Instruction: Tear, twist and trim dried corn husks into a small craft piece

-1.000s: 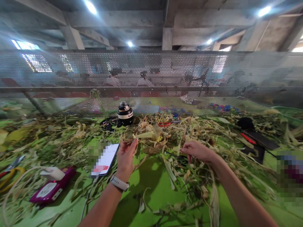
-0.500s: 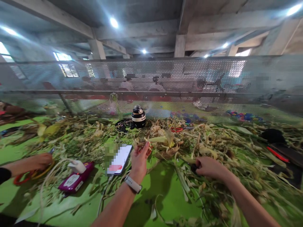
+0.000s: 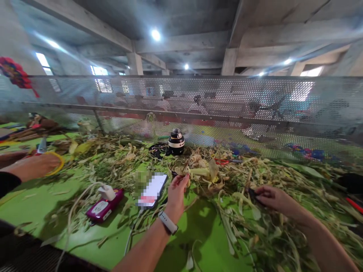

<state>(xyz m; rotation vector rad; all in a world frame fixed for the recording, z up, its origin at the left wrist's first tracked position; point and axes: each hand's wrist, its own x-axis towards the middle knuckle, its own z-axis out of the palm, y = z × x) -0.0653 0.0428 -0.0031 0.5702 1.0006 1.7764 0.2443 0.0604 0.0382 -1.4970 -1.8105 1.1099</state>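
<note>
My left hand (image 3: 176, 194), with a watch on its wrist, is closed, thumb and fingers pinching the narrow end of a pale yellow-green plant piece (image 3: 200, 172) like a dried husk. Its wide, brownish end points right over the heap of dry leaves. On the right, my right hand (image 3: 273, 198) hovers over strips of husk with its fingers bent around a small dark thing (image 3: 252, 193). I cannot make out what kind of thing that is. A smartphone (image 3: 154, 190) with a lit screen lies on the green table (image 3: 204, 230), just left of my left hand.
A purple power strip (image 3: 104, 207) with a white plug (image 3: 107, 192) and cable lies left of the phone. A black jar (image 3: 176, 143) stands by the perforated metal screen (image 3: 198, 102). Red-handled scissors (image 3: 222, 161) lie among leaves. At far left a co-worker's hand (image 3: 42, 166) holds scissors.
The view has swung left, so things appear farther right. My right hand's fingers have loosened somewhat, and the dark thing shows more. The co-worker's hand has moved away and its scissors point up.
</note>
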